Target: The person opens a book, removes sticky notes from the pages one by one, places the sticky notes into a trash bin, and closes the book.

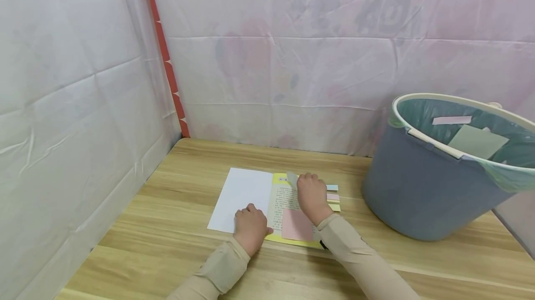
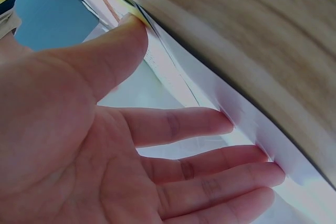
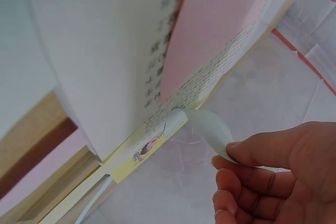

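Note:
An open book lies on the wooden table in the head view, with a blank white left page (image 1: 247, 191) and a yellow-bordered printed right page (image 1: 281, 200). My left hand (image 1: 251, 229) rests at the lower middle of the book; in the left wrist view its thumb and straight fingertips (image 2: 270, 169) touch the pages. Between thumb and forefinger, my right hand (image 3: 262, 177) pinches a pale green sticky note (image 3: 214, 132), which bends up from the top of the printed page. A pink sticky note (image 1: 296, 225) lies lower on that page.
Several coloured tabs (image 1: 333, 197) stick out past the book's right edge. At the right stands a grey bin (image 1: 422, 184) with a green liner, holding a green paper (image 1: 478, 141) and a pink strip (image 1: 452, 120). Pale sheeting (image 1: 271, 72) hangs behind the wooden table (image 1: 167, 225).

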Motion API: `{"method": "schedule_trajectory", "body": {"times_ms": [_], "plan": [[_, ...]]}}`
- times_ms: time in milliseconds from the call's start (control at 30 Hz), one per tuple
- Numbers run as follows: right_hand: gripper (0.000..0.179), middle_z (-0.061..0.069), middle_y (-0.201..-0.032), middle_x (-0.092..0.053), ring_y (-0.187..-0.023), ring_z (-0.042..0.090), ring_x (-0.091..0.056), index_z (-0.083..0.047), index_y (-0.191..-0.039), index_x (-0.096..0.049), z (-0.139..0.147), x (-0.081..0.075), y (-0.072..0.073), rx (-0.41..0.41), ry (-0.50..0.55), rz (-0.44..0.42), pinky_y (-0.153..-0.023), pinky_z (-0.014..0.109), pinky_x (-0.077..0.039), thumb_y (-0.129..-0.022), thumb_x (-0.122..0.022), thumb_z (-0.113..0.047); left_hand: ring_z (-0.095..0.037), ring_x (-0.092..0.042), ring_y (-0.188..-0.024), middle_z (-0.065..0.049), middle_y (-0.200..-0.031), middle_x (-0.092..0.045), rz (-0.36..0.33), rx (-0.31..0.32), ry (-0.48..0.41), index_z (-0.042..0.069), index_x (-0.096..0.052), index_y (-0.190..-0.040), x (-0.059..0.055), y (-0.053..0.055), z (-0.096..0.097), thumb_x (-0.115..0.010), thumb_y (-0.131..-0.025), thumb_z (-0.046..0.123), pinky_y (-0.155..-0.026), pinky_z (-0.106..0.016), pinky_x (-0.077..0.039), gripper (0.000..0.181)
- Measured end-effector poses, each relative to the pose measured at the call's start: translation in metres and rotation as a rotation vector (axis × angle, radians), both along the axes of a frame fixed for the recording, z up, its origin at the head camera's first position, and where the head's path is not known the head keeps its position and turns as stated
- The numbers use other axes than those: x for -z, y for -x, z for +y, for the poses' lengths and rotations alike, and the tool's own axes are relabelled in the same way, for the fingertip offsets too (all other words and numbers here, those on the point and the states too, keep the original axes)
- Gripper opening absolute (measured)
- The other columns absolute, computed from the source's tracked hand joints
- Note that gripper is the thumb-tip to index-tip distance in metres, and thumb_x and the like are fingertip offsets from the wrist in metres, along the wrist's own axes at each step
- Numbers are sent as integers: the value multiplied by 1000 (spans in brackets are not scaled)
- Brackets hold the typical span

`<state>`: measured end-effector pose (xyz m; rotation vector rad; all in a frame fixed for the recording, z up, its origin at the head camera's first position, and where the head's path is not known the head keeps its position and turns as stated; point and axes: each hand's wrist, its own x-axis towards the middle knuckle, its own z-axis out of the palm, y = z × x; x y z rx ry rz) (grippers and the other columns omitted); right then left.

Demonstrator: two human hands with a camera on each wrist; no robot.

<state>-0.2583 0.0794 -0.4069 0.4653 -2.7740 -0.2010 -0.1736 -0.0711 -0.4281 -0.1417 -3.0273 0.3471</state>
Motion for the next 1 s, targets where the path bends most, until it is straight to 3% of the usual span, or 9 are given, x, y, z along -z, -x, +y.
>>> {"method": "schedule_trajectory", "body": {"times_ms": [300,800,1000], "plan": [[19,8,-63,-49,-58,17,-47,0,-69,-55,4,-2,0,27,48,21,-48,28,-45,-85,-66,-1,-22,-61,-69,-12,-77,-54,-13,-8,-8,2,-68,-84,-2,-1,1,-67,-77,60,-65,-34,-48,59],[19,7,-61,-48,-56,17,-48,1,-67,-56,11,-3,3,59,84,58,-47,28,-44,-83,-67,1,-23,-61,-69,-12,-77,-54,-18,-12,-21,1,-67,-84,-3,-2,1,-67,-78,59,-66,-34,-48,59],[13,8,-64,-50,-59,19,-50,3,-74,-59,15,-6,4,76,94,28,-50,29,-46,-84,-67,-1,-22,-60,-68,-12,-75,-53,-16,-13,-10,2,-66,-83,-2,-1,1,-67,-77,60,-65,-33,-48,59]]}}
